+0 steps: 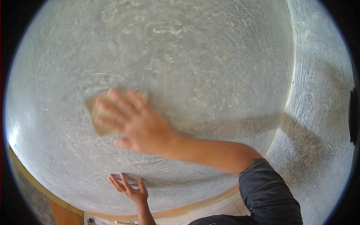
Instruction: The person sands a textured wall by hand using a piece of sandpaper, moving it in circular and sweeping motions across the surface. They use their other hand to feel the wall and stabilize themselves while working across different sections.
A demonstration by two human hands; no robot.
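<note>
My right hand (137, 125) lies spread over a tan sheet that looks like sandpaper (93, 107), holding it flat against the grey wall (210, 75). Motion blurs the fingers and the sheet. The sheet's left edge and lower left corner stick out past my fingertips, while the palm covers the rest. Lower down, my left hand (131, 190) is open, with fingers apart and nothing in it. Its fingertips are close to the wall, and whether they touch is hard to tell.
A pale corner line (290, 90) divides this wall from a rougher grey wall (318, 112) on the right. Below are white floor tiles (198, 213) and an orange-brown strip along the wall's foot (172, 210). Small blurred items (101, 222) lie at bottom left.
</note>
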